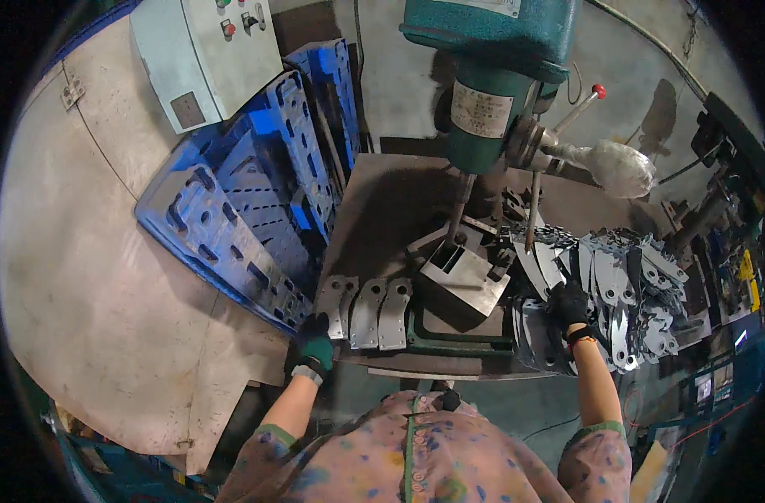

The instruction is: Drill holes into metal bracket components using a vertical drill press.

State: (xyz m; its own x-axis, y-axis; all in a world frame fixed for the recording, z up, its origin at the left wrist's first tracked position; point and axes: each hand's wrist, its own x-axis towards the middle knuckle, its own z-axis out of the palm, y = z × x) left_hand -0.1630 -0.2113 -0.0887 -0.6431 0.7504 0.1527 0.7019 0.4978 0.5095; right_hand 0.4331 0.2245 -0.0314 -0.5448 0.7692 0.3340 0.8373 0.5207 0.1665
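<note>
My left hand [313, 345], in a dark green and black glove, is at the table's front left edge. Its fingertips lie against the side of a row of curved grey metal plates [365, 314] with holes; the fingers are too dark to read clearly. On the right, my gloved right hand [569, 308] reaches into a large pile of similar metal plates [609, 272], its fingers curled over one. Between the hands sits a box-shaped steel fixture [465, 281] on a green machine base [462, 344]. The drill press spindle [460, 210] comes down at its back.
Above the table hangs the green drill press head [487, 105], with a red-knobbed lever [577, 109] and a plastic-wrapped handle [619, 168]. Blue plastic pallets [232, 226] lean at the left, below a grey control box [211, 59]. A large pale sheet panel [89, 251] stands farther left.
</note>
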